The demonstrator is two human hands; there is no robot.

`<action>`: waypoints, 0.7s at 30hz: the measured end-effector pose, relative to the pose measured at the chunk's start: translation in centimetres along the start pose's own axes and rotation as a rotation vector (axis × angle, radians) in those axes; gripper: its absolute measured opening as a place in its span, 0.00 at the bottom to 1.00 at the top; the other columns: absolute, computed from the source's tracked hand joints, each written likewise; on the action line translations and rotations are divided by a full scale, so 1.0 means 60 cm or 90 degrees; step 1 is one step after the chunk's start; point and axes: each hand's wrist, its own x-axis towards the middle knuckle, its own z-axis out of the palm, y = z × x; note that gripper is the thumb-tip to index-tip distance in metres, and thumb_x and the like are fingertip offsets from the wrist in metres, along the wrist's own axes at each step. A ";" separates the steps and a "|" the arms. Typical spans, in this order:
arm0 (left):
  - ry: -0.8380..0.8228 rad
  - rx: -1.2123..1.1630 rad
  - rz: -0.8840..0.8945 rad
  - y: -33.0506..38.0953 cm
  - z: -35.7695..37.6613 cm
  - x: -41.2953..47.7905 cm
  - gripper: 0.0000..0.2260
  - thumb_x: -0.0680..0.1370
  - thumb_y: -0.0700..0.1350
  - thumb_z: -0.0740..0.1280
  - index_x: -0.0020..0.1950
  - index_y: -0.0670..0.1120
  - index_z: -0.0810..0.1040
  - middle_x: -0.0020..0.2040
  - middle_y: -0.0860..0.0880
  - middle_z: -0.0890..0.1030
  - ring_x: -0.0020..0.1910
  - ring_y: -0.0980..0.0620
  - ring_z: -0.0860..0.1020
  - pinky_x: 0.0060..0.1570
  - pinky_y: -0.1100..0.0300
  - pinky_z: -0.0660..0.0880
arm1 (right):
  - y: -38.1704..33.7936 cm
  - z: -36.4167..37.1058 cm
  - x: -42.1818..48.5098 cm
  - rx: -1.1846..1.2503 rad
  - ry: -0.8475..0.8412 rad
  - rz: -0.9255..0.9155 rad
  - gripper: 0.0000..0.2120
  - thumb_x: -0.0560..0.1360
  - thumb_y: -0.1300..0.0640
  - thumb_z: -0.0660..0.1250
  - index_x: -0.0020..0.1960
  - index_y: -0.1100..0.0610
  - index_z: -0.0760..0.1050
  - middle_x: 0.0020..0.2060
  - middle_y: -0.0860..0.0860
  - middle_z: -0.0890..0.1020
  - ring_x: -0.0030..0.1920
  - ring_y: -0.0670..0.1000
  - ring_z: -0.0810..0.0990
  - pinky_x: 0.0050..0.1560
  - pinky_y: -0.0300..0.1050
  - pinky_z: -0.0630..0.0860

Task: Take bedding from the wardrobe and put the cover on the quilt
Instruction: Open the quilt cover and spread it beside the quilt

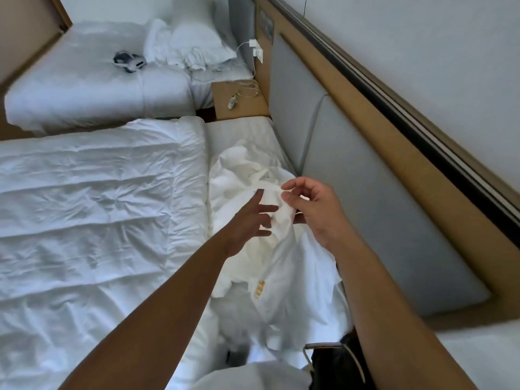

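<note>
right hand (312, 212) pinches crumpled cover (242, 175) (white, creased)

Quilt (92, 209) lies flat with open air above it, free approach from the left. Crumpled cover (244, 175) fills the strip between quilt edge and padded headboard (365, 209). Headboard walls off the whole right side, near the right hand (312, 212). Nightstand (242, 108) with cable (249, 93) stands past the cover, against the headboard.
</note>
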 end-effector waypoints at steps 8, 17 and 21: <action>-0.109 0.304 -0.045 -0.078 0.034 -0.030 0.16 0.66 0.39 0.68 0.53 0.49 0.81 0.49 0.56 0.84 0.51 0.52 0.81 0.54 0.58 0.80 | -0.012 0.019 0.000 -0.004 0.036 -0.069 0.17 0.77 0.67 0.70 0.40 0.46 0.83 0.35 0.45 0.76 0.36 0.45 0.81 0.35 0.44 0.80; -0.086 0.665 -0.035 -0.146 -0.063 -0.036 0.15 0.84 0.50 0.60 0.53 0.40 0.79 0.53 0.42 0.81 0.54 0.44 0.80 0.47 0.63 0.70 | -0.025 0.057 0.033 -0.348 0.291 -0.114 0.08 0.78 0.63 0.67 0.48 0.51 0.80 0.39 0.47 0.77 0.40 0.50 0.77 0.45 0.49 0.78; -0.022 0.589 0.162 -0.040 -0.103 -0.023 0.11 0.81 0.38 0.63 0.60 0.39 0.81 0.60 0.43 0.83 0.61 0.45 0.79 0.56 0.61 0.72 | 0.015 0.108 0.030 -0.746 0.160 -0.194 0.21 0.70 0.67 0.66 0.60 0.52 0.80 0.63 0.50 0.74 0.62 0.53 0.72 0.62 0.48 0.72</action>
